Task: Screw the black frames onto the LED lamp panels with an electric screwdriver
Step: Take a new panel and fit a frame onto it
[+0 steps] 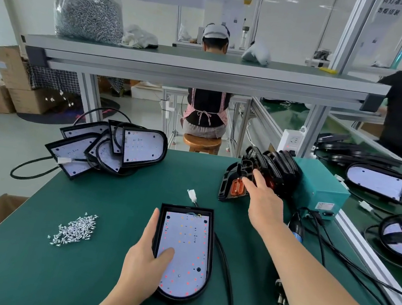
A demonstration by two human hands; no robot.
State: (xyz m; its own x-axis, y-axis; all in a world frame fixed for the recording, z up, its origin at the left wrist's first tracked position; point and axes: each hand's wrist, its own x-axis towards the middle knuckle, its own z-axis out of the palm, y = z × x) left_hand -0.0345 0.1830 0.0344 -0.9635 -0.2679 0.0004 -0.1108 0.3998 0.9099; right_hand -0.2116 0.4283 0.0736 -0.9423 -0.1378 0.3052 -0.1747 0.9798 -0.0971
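Note:
An LED lamp panel (186,242), white board in a black housing, lies flat on the green table in front of me. My left hand (145,257) rests along its left edge with the thumb pressing on the white board. My right hand (262,199) reaches far right to a leaning row of black frames (272,167), fingers touching the front frame with its orange insert (237,186). The electric screwdriver (285,273) lies on the table at the right, tip toward me. A heap of several small silver screws (76,229) lies to the left.
A stack of several lamp panels (118,149) with black cables sits at the table's far left. A teal power box (320,188) stands at the right edge. A shelf (201,62) overhead carries a bag of screws (88,17). Two people work beyond.

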